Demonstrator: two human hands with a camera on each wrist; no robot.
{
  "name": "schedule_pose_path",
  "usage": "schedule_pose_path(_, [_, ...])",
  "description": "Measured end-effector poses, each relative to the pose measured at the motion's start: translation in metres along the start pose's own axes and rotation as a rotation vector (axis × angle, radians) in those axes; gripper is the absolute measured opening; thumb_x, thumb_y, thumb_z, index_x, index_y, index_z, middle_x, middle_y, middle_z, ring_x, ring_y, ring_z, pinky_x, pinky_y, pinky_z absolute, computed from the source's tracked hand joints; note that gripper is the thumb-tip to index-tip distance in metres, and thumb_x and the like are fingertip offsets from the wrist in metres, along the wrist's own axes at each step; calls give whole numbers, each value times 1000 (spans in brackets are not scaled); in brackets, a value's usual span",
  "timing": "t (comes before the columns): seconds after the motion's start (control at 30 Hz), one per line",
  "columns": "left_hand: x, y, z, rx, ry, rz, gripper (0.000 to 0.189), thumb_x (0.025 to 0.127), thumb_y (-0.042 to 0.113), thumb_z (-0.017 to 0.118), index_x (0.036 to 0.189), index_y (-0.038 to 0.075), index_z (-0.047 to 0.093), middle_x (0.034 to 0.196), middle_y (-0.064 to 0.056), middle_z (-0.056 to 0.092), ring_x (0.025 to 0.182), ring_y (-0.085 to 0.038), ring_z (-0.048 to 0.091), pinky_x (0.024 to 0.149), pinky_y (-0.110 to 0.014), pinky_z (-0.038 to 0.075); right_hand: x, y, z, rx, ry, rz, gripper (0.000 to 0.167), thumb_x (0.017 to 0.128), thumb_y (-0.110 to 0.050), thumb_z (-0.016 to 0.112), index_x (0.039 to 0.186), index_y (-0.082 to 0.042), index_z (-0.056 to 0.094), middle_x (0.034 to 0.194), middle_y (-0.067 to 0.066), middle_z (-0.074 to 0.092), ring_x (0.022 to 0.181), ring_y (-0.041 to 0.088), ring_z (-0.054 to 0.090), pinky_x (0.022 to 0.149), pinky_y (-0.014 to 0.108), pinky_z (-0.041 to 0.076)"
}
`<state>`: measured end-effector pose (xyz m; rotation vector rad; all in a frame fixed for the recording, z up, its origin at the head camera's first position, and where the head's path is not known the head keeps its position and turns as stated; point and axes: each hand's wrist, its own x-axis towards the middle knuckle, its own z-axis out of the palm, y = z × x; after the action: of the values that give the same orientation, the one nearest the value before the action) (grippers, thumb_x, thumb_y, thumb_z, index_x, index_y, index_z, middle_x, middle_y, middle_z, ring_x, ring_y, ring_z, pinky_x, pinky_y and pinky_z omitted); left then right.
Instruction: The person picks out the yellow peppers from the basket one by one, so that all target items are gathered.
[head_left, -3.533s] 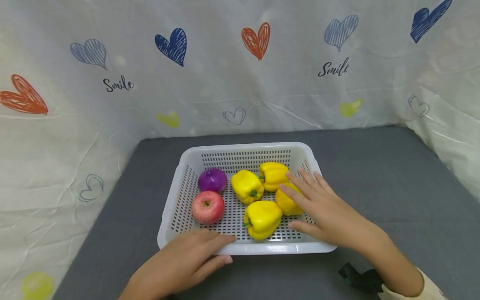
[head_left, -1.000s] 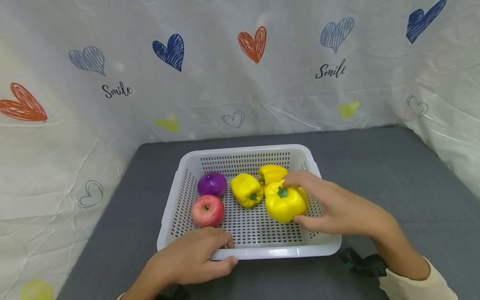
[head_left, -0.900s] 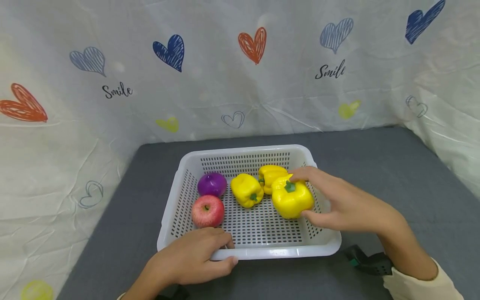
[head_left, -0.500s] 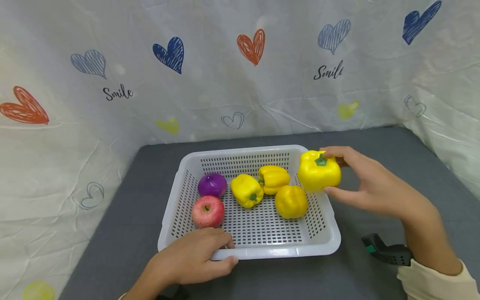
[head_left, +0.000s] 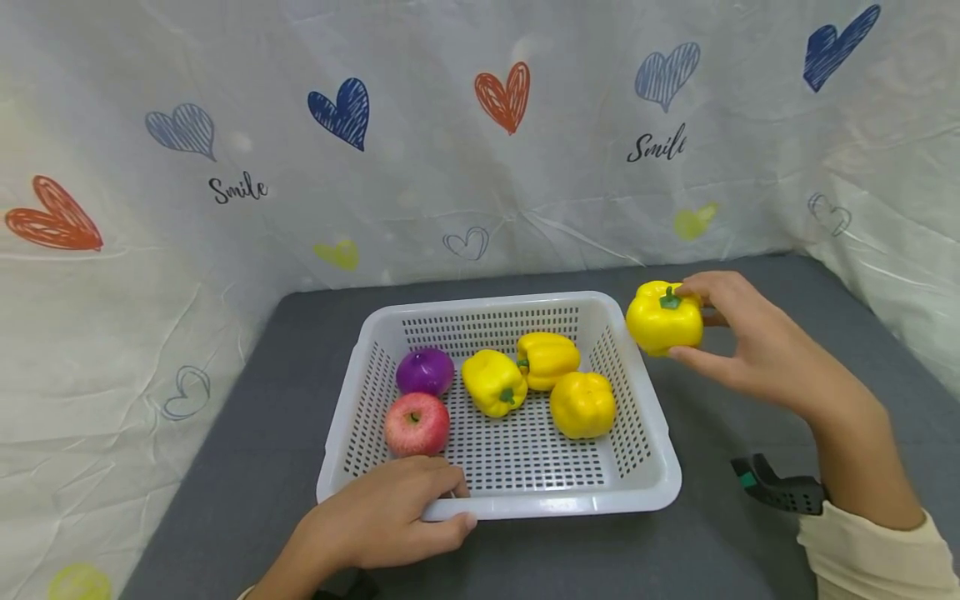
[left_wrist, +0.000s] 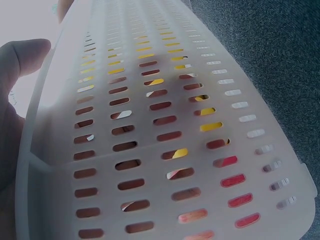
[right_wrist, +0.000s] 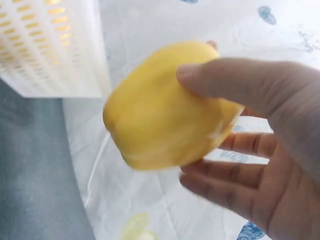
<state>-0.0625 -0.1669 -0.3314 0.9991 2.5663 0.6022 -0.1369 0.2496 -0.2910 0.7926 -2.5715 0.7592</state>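
Note:
My right hand (head_left: 765, 350) grips a yellow bell pepper (head_left: 664, 318) just off the right rim of the white perforated basket (head_left: 570, 505). In the right wrist view the thumb presses one side of that bell pepper (right_wrist: 165, 110), with fingers behind and below it. My left hand (head_left: 390, 512) holds the basket's front rim, fingers over the inside and thumb outside. Inside the basket lie three yellow bell peppers, one at the right (head_left: 582, 405), a purple onion (head_left: 424, 371) and a red apple (head_left: 417, 424). The left wrist view shows the basket's slotted wall (left_wrist: 150, 120) close up.
The basket stands on a grey cloth-covered table (head_left: 735, 467). Behind and at the sides hangs a white sheet (head_left: 420, 167) printed with hearts. A black band (head_left: 780, 487) is on my right wrist.
My right hand has taken hold of the front bell pepper, lifted it out of the basket and carried it right, past the rim. The left hand has stayed at the front rim.

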Motion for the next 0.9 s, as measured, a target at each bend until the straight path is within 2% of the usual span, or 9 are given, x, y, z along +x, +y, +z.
schedule_pose_path(0.1, [0,0,0,-1,0,0,25,94,50,56,91,26,60,81,18,50,76,-1,50,68,-22,43,-1,3,0,-60,-12,58,70,72,-7,89,131,-1,53,130,13,52,113,27,50,94,35,44])
schedule_pose_path(0.2, [0,0,0,-3,-4,-4,25,94,50,56,91,26,61,81,18,51,76,-2,50,68,-22,44,-1,6,1,-107,-35,112,69,75,-12,88,133,-2,52,132,14,52,115,32,51,90,56,44])
schedule_pose_path(0.27, [0,0,0,-4,-5,-7,25,94,50,56,92,26,61,81,18,51,76,-2,50,68,-22,44,-1,8,2,-121,-56,139,69,77,-15,87,135,-2,51,134,16,51,116,34,50,90,60,43])
schedule_pose_path(0.47, [0,0,1,-5,3,-4,24,94,49,56,92,26,61,81,19,51,76,-1,50,68,-22,44,2,17,10,-156,-131,209,66,84,-21,81,139,-2,49,137,19,49,116,37,50,88,64,43])
schedule_pose_path(0.67, [0,-1,2,-3,3,-1,23,95,48,56,92,26,61,82,19,52,77,-1,50,70,-22,44,6,25,18,-159,-321,310,69,87,-19,78,144,0,44,140,28,45,123,47,47,91,68,40])
schedule_pose_path(0.73, [1,-1,2,-7,1,-2,23,95,48,56,92,26,60,82,19,52,77,-1,50,69,-22,44,7,24,18,-177,-340,318,60,88,-12,75,140,0,49,131,25,55,110,43,56,85,63,46])
schedule_pose_path(0.8, [1,-1,2,-11,-1,-5,22,95,48,55,91,27,60,81,19,52,76,-1,51,68,-22,44,6,21,16,-200,-319,294,45,88,-6,73,131,-2,59,112,17,66,89,33,63,74,53,51])
schedule_pose_path(0.9, [1,-1,2,-14,-3,-7,22,95,48,56,91,27,60,81,19,52,75,-1,51,68,-22,44,6,15,14,-205,-276,251,27,88,0,70,114,-4,69,92,6,70,68,18,58,62,41,50])
